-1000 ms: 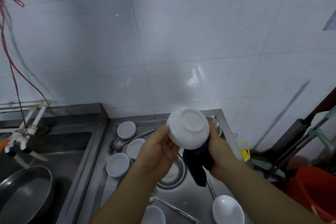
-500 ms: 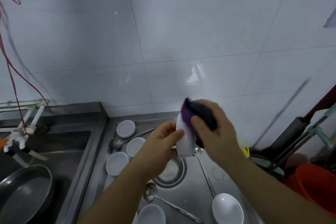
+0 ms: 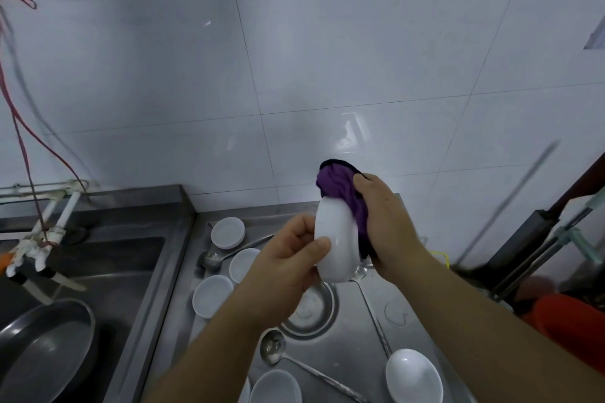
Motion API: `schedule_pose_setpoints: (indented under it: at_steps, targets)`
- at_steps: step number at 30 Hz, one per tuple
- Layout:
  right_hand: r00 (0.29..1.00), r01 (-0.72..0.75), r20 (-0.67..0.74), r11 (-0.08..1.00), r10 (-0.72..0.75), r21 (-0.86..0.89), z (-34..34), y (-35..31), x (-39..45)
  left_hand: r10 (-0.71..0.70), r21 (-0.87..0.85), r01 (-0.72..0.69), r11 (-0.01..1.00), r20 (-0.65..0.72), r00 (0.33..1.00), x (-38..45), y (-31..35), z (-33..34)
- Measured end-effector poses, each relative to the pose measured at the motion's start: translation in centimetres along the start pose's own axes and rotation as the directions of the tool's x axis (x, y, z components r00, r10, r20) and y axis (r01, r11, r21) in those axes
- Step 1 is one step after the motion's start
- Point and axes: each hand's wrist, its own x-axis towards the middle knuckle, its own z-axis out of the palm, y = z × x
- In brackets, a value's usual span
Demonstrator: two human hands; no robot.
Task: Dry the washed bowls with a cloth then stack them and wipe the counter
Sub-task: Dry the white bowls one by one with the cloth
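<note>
We face glossy white tiled wall [image 3: 327,59], glare patch near centre. Steel sink basin [image 3: 131,271] at 8 o'clock, we note thin red cord [image 3: 19,127] at 9, orange plastic bucket [image 3: 569,321] at 4.

This was a kitchen's washing-up corner, plainly a working one. A stainless steel counter [image 3: 357,330] ran along a wall of large glossy white tiles [image 3: 327,75], with a sunken steel sink [image 3: 131,271] at its left edge holding a dark round pan [image 3: 45,350] under a taped-up white plastic tap [image 3: 36,249]. Small white dishes [image 3: 228,232] sat near the counter's back left corner, white bowls [image 3: 412,376] and a long-handled steel ladle [image 3: 275,348] lay toward its front edge, and an orange bucket [image 3: 569,327] stood beyond the counter's right edge.
</note>
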Motion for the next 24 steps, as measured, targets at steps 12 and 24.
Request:
schedule_pose_setpoints:
  at_steps: [12, 24]
  targets:
    - [0.863, -0.500, 0.201, 0.731, 0.463, 0.465, -0.9, 1.1, -1.8, 0.122, 0.200, -0.130, 0.971, 0.050, 0.991, 0.4, -1.0, 1.8]
    - [0.927, -0.336, -0.003, 0.834, 0.375, 0.438, -1.3, 0.4, -0.1, -0.118, -0.075, 0.121, 0.990, 0.039, 0.992, 2.2, 1.4, 1.2]
